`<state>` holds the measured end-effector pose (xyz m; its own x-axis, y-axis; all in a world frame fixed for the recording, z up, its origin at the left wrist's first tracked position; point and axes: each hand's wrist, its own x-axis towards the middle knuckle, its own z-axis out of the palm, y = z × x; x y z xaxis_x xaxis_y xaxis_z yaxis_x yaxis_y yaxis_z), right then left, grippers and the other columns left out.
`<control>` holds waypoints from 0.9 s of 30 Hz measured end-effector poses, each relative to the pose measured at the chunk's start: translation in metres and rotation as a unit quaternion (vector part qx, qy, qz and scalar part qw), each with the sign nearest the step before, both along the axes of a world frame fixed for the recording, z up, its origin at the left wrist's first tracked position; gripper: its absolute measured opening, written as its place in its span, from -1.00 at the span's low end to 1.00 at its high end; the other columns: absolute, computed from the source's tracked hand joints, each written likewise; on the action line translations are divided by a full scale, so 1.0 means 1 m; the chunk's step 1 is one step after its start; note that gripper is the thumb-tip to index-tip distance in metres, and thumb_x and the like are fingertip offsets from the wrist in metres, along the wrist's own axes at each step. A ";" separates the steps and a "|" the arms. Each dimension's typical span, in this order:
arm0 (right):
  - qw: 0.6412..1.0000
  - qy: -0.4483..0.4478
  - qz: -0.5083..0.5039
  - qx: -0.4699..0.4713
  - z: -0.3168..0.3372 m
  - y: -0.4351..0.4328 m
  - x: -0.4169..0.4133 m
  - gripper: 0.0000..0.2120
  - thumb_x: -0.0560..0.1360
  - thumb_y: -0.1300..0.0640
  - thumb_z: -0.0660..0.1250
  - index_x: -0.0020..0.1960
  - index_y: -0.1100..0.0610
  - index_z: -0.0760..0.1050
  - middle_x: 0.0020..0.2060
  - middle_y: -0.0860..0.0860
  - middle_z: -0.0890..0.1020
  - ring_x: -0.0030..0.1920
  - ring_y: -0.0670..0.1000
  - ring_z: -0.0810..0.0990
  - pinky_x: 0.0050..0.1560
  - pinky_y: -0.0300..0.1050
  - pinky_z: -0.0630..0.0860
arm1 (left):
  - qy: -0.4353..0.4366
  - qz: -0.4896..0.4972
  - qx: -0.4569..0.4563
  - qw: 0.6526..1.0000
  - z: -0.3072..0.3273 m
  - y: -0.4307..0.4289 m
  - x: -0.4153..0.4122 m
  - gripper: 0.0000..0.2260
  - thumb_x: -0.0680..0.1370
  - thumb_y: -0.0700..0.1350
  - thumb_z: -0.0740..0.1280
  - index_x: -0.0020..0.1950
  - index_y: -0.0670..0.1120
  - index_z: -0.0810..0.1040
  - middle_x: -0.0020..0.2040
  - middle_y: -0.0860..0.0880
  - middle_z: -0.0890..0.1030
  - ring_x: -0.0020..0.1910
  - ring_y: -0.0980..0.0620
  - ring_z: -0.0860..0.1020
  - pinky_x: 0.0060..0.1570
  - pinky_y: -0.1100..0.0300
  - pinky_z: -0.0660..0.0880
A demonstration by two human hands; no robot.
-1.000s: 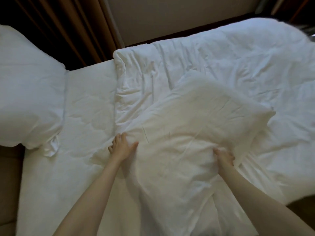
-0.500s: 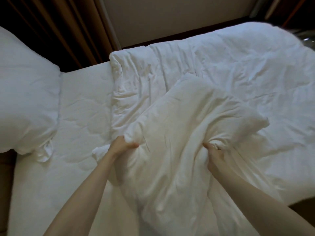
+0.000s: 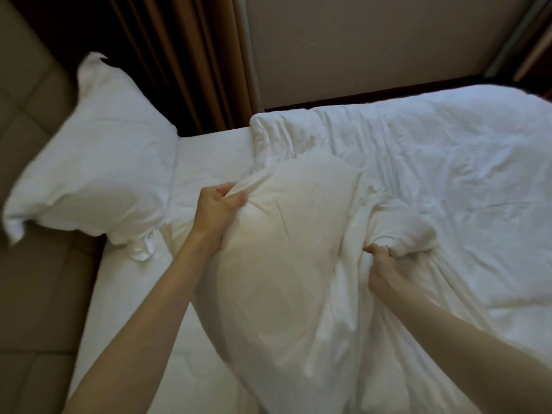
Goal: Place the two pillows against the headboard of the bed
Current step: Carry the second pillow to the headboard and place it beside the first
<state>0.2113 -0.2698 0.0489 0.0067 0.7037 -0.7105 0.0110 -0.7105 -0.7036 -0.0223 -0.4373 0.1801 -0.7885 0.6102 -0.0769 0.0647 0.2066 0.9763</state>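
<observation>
A white pillow [image 3: 286, 264] is lifted off the bed in front of me, crumpled and tilted. My left hand [image 3: 219, 209] is shut on its upper left corner. My right hand [image 3: 383, 265] is shut on a bunched fold at its right side. A second white pillow [image 3: 98, 180] leans at the left against the padded beige headboard [image 3: 33, 94], apart from both hands. The bare white mattress sheet [image 3: 128, 300] lies between the two pillows.
A rumpled white duvet [image 3: 448, 189] covers the right half of the bed. Brown curtains [image 3: 185, 61] hang beyond the bed's far edge, beside a pale wall panel [image 3: 373, 43]. Dark floor shows along the far side.
Both hands closed on the near pillow and raised it off the duvet, turning it toward the left. My view swung left, so the headboard and the other pillow show more fully.
</observation>
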 end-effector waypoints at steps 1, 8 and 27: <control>1.000 0.007 0.002 0.001 0.002 -0.004 -0.008 -0.50 0.35 0.24 0.36 0.27 0.35 0.44 0.13 0.19 0.59 0.12 0.21 0.58 0.12 0.07 0.53 | 0.014 0.009 0.008 1.000 0.009 -0.007 -0.003 -0.72 0.38 -0.28 0.36 -0.28 0.10 0.70 -0.36 0.20 0.68 -0.38 0.23 0.60 -0.36 0.36 0.52; 0.990 0.072 0.115 0.040 0.023 -0.048 -0.084 -0.76 0.37 0.31 0.32 0.04 0.29 0.52 -0.06 0.09 0.59 -0.16 0.04 0.55 -0.06 -0.06 0.49 | 0.119 0.100 0.032 0.987 0.058 -0.088 -0.028 -0.81 0.43 -0.20 0.36 -0.05 0.04 0.68 -0.18 0.14 0.69 -0.18 0.16 0.62 -0.07 0.21 0.54; 0.864 0.138 0.481 -0.055 0.000 -0.320 -0.325 -0.59 0.43 0.26 0.37 0.26 0.16 0.44 0.09 0.09 0.60 0.03 0.13 0.59 -0.08 -0.03 0.54 | 0.326 0.424 -0.135 0.834 0.035 -0.420 -0.074 -0.71 0.53 0.10 0.25 0.25 0.12 0.49 0.02 0.15 0.63 -0.04 0.32 0.57 0.04 0.32 0.50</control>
<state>-0.1139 -0.5897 0.0484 -0.7238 0.2178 -0.6548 0.4762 -0.5291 -0.7023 -0.0960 -0.8570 0.2148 -0.8553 -0.1590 0.4931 0.2827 0.6544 0.7013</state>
